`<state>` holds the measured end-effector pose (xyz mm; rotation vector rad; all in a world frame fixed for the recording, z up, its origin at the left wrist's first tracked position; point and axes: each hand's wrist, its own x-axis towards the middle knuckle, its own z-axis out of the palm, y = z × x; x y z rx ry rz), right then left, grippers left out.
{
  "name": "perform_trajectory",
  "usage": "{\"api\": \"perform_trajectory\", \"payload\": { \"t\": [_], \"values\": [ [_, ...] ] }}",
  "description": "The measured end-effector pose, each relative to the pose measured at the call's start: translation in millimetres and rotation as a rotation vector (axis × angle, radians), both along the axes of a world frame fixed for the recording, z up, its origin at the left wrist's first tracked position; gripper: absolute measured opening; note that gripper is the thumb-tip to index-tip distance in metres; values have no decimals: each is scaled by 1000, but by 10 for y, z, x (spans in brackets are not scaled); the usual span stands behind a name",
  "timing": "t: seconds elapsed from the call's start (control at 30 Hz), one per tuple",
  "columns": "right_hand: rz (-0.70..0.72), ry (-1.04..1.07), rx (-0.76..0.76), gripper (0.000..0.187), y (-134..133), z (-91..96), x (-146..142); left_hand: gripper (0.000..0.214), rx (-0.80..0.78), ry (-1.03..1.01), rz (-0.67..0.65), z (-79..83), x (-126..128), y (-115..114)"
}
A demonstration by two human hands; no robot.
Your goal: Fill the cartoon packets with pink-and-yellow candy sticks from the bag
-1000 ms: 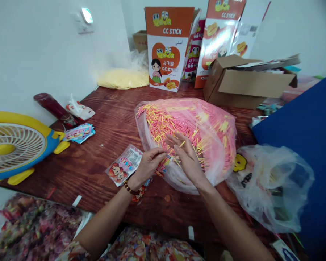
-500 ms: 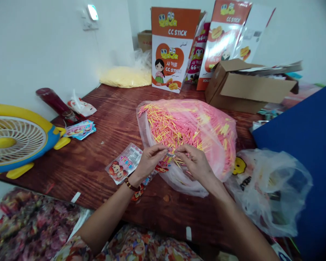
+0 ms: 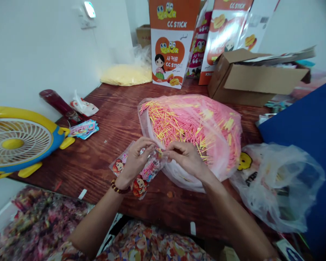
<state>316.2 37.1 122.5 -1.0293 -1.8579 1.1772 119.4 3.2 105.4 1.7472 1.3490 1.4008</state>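
My left hand (image 3: 137, 157) is closed in a pinch at the top of a small clear printed plastic packet (image 3: 154, 165). My right hand (image 3: 187, 158) pinches the packet's right side, so it hangs between both sets of fingertips. Something yellow and red shows near its mouth, too small to make out. Beneath it lie more printed packets (image 3: 140, 186) with cartoon faces, partly covered by my left hand. Right behind my hands spreads a large open plastic bag (image 3: 225, 146) full of thin pink and yellow sticks (image 3: 167, 125).
A yellow and blue fan (image 3: 21, 141) stands at left, near a dark red bottle (image 3: 55, 101), tissues (image 3: 84, 106) and cards (image 3: 85, 128). Printed boxes (image 3: 167, 47), an open carton (image 3: 256, 78) and a yellow-filled bag (image 3: 126, 75) line the back. A crumpled plastic bag (image 3: 282, 185) sits at right.
Both hands have shifted slightly left with the packet, from over the edge of the stick bag to above the loose packets. The view has tilted slightly.
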Motion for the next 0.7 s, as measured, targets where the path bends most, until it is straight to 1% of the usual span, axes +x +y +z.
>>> {"api": "perform_trajectory", "payload": {
  "t": [0.07,0.1,0.13,0.17,0.23,0.3,0.33,0.37,0.43,0.53,0.57,0.6,0.63,0.7],
  "values": [
    [25,41,-165,23,-9,-136,-80,19,-68,70,-8,-50,-87,-41],
    [16,33,-231,23,-12,-223,-120,19,-104,110,-17,-104,-124,-56],
    [11,-7,-272,23,-15,-316,-159,20,-139,150,-28,-177,-157,-65],
    [5,-82,-268,22,-18,-411,-194,21,-172,192,-38,-265,-187,-68],
    [-35,-326,-136,21,-26,-579,-250,21,-238,265,-37,-463,-240,-61],
    [-87,-597,23,22,-41,-694,-287,22,-274,296,20,-643,-298,-43],
    [-103,-710,65,23,-51,-728,-300,23,-283,298,57,-713,-335,-33],
    [-113,-797,77,25,-62,-748,-311,25,-284,301,101,-766,-377,-25],
    [-111,-894,64,27,-87,-754,-328,29,-282,353,206,-821,-477,-14],
    [-114,-903,70,28,-105,-717,-321,40,-318,553,436,-835,-641,-6],
    [-120,-887,79,28,-94,-703,-296,46,-355,624,516,-840,-693,-3],
    [-131,-870,84,27,-66,-692,-251,51,-409,679,567,-850,-740,1],
    [-146,-856,86,27,-20,-685,-182,54,-461,716,580,-864,-781,6],
    [-197,-847,85,27,135,-691,38,51,-533,749,542,-902,-844,21]
  ]
}}
